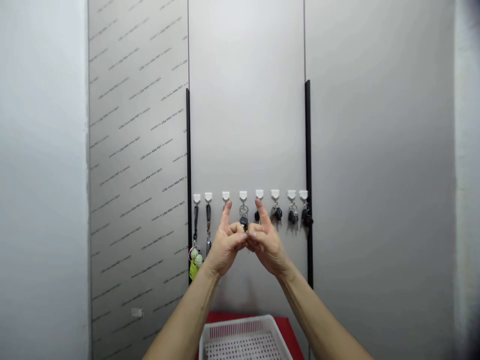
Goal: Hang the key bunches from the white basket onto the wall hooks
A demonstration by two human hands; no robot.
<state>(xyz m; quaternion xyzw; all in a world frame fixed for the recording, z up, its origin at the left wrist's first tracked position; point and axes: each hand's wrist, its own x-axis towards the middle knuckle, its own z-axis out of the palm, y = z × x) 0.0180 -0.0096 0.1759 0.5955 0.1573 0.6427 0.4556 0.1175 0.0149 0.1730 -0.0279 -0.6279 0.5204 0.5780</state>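
Observation:
My left hand [227, 246] and my right hand [267, 244] are raised in front of a row of white hooks [243, 195], thumbs meeting in the middle. Each index finger points up; the other fingers are curled, and I see nothing held in either hand. Between the hands, a key ring with a black key fob [243, 220] hangs from a middle hook, partly behind my fingers. My index fingertips overlap the hooks on either side, hiding most of what hangs there. More key bunches hang to the right, including black-headed keys [276, 214] and another bunch [293, 217].
At the left of the row hang two dark straps [195, 223], one with green charms [197, 259]. A white perforated basket [240, 327] sits on a red surface [288, 335] below. Long black handles [308, 150] edge the grey cabinet doors [245, 100].

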